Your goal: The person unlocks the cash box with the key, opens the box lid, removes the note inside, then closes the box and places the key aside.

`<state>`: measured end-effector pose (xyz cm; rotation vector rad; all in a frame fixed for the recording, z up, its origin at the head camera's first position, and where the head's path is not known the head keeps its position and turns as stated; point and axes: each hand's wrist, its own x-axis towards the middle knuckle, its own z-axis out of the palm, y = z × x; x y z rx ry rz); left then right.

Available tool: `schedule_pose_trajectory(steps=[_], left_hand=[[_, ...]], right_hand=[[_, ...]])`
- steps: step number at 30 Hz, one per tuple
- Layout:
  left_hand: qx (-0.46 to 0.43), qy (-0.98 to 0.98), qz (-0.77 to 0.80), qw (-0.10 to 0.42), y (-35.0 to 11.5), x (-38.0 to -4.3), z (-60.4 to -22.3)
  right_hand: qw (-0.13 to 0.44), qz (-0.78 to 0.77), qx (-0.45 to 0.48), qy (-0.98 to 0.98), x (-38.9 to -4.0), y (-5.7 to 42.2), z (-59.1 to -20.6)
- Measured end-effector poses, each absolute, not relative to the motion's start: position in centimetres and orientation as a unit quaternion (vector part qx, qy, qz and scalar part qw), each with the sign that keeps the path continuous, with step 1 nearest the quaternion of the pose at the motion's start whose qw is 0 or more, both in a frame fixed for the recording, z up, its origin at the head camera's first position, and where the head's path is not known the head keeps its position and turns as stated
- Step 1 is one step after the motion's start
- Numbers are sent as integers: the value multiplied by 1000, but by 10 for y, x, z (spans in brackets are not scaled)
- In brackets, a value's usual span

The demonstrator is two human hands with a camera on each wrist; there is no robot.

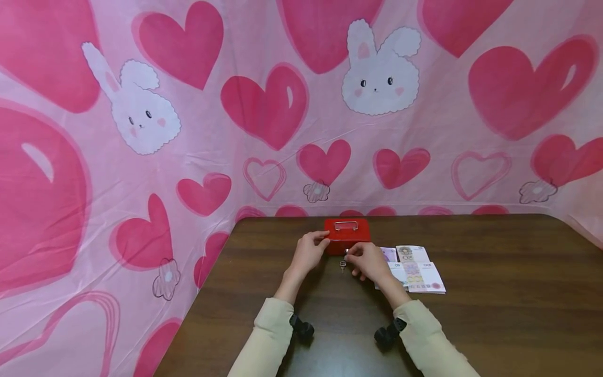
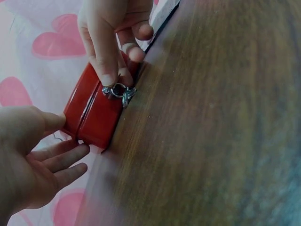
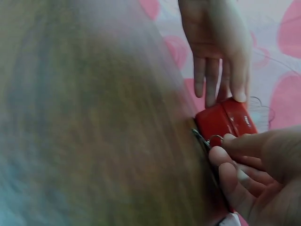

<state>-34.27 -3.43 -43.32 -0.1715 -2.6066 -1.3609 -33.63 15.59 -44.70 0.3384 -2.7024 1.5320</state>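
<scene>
A red metal cash box [image 1: 347, 242] with a wire handle [image 1: 346, 226] on its lid sits near the table's far edge. At its left end, my left hand [image 1: 309, 252] rests thumb and fairly straight fingers against the corner, as the left wrist view also shows with the left hand [image 2: 33, 155]. My right hand [image 1: 369, 261] is at the front of the box, pinching a key between thumb and forefinger at the lock. From it hang a key ring [image 2: 119, 90] and a second small key [image 2: 128, 97]. The right fingertips cover most of the pinched key.
Right of the box lie banded stacks of banknotes [image 1: 426, 277], partly behind my right hand. The brown wooden table [image 1: 509, 293] reaches back to a pink cloth [image 1: 264, 199] with hearts and rabbits. A black camera [image 1: 301, 329] sits on each wrist.
</scene>
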Motion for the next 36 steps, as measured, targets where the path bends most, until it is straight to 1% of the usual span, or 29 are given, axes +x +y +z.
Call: schedule_pose_trajectory(steps=[5,14,25,31,33,36], left_hand=[[-61,-883,-453,106,-34,-344,-434],[-67,-882,-451,116,-34,-341,-431],[-74,-886,-441,122,-30,-341,-430],[-68,-888,-438,120,-26,-340,-430],[-63,-889,-438,122,-27,-340,-430],[-59,-891,-433,124,-28,-340,-430]], right_hand=[[31,509,93,-855,-338,151,-450],[19,535,66,-842,-339,146,-449],[31,514,87,-853,-336,148,-445],[57,468,86,-878,-336,150,-449],[55,478,97,-871,-337,150,-449],[34,503,111,-856,-338,153,-447]])
